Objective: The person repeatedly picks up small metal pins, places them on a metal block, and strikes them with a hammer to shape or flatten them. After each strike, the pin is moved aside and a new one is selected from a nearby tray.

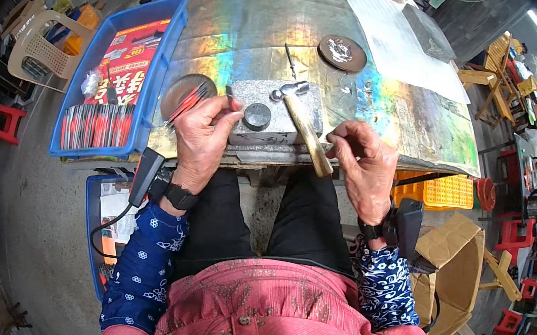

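Note:
My left hand (pixel 203 133) is closed in a pinch on a small red-and-black strip (pixel 231 99), held upright at the left edge of a grey metal block (pixel 279 134). On that block sit a short black cylinder (pixel 257 116) and a hammer (pixel 306 129), its head at the far side and its worn handle jutting past the table's near edge. Beside the handle, my right hand (pixel 365 163) has thumb and fingertips drawn together; whatever they may hold is too small to make out. Several similar strips (pixel 188 101) lie across a round dish (pixel 177 92), partly behind my left hand.
A blue tray (pixel 167 52) at left holds packed strips and red printed packaging. Beyond the block are a thin dark stick (pixel 290 60) and a brown dish with white paste (pixel 326 55). White sheeting (pixel 393 45) covers the far right. A yellow crate (pixel 445 191) and cardboard box (pixel 462 267) stand right.

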{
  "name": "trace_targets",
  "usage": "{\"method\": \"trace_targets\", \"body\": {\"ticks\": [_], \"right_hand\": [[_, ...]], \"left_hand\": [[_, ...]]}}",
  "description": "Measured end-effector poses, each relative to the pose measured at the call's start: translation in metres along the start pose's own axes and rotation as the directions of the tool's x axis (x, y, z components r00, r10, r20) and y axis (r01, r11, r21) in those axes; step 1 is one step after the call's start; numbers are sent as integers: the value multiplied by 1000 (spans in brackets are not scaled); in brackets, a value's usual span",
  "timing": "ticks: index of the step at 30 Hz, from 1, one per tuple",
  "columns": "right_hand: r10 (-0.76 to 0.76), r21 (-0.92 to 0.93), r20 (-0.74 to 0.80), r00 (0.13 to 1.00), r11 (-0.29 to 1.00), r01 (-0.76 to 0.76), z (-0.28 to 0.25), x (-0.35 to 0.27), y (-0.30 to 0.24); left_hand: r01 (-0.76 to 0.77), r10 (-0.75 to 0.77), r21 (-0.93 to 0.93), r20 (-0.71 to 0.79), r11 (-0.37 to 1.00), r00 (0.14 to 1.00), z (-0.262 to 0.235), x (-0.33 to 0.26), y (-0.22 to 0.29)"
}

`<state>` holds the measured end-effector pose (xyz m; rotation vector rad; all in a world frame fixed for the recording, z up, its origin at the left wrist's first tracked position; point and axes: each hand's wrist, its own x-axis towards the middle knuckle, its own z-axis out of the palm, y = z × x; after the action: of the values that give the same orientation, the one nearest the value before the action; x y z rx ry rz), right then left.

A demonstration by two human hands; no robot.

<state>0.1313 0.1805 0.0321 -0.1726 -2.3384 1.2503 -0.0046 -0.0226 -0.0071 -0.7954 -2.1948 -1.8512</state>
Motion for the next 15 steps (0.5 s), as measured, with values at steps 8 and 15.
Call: {"method": "trace_targets", "body": {"ticks": [8, 15], "right_hand": [[134, 362, 88, 987, 919, -157, 31, -17, -40], [118, 488, 107, 987, 859, -155, 47, -24, -49]], "left_hand": [[378, -302, -588, 228, 716, 926, -8, -18, 29], [501, -348, -736, 371, 455, 861, -9, -36, 43]]}}
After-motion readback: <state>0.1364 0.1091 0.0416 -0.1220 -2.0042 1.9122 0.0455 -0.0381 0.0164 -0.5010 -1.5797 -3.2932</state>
